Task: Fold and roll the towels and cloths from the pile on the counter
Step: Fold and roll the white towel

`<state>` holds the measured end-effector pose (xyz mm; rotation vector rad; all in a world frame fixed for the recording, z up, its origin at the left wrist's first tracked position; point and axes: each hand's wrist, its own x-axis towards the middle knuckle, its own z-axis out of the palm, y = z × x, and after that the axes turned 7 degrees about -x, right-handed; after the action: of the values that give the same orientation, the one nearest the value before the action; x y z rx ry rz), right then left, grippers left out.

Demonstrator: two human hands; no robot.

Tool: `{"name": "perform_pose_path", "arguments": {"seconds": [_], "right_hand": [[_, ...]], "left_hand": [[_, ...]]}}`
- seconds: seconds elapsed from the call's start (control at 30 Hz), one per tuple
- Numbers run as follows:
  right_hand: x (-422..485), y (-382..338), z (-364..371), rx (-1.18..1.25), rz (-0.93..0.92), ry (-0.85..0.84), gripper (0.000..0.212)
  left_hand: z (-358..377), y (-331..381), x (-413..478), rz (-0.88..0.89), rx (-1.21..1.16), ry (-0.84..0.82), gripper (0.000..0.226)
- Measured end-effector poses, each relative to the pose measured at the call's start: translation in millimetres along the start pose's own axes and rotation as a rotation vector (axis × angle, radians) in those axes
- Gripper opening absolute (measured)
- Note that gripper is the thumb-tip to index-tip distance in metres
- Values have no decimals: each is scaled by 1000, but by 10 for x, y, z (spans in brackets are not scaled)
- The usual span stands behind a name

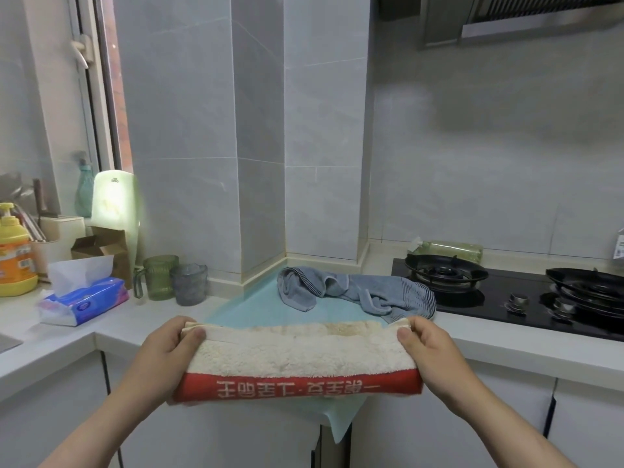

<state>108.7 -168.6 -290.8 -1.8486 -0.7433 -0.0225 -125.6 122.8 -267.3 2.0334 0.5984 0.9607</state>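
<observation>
Fingers (194, 333) of left hand (162, 352) and right hand (432, 349): pinching the two upper corners of a folded cream terry towel with red printed band (297, 358), stretched across the front edge of the white tabletop (152, 314). Risk: layered edges sliding out of line should either pinch loosen, leaving a crooked fold and lopsided roll. Count: held towel, one; crumpled grey-blue striped towel (358, 292) behind it, one; pale blue sheet (260, 305) underneath both, one; hands, two.
</observation>
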Motion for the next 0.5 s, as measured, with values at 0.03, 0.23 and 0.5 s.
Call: {"name": "perform_pose_path", "arguments": {"seconds": [0.03, 0.23, 0.5], "right_hand": [[16, -5, 19, -3, 6, 11, 19], [280, 91, 178, -162, 77, 49, 24], [796, 285, 455, -371, 244, -44, 21]], "left_hand": [[12, -16, 11, -36, -7, -17, 19], [126, -240, 284, -260, -28, -126, 30], [454, -563, 762, -287, 135, -133, 32]]}}
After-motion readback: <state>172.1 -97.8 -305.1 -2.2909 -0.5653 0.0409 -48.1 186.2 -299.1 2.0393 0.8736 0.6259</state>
